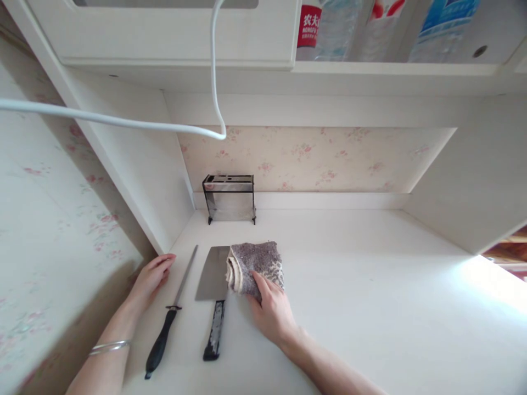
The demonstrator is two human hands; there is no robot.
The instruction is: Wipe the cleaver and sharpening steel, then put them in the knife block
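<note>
A folded grey-brown cloth [257, 260] with a cream underside lies under my right hand [272, 312], whose thumb and fingers are closed on its near edge. The cloth touches or overlaps the right edge of a cleaver [213, 277], which lies flat with its worn black handle toward me. Left of the cleaver is a sharpening steel [184, 280] with a black handle, its rod pointing away. My left hand [151, 277] rests at the counter's left side by the panel's edge, holding nothing, with loosely stretched fingers.
A metal and black knife rack [229, 198] stands at the back left of the white counter [349, 296]. Overhead, a white cable [135, 122] hangs across the view. Bottles [340, 27] stand on the upper shelf. A side panel [469, 175] bounds the right.
</note>
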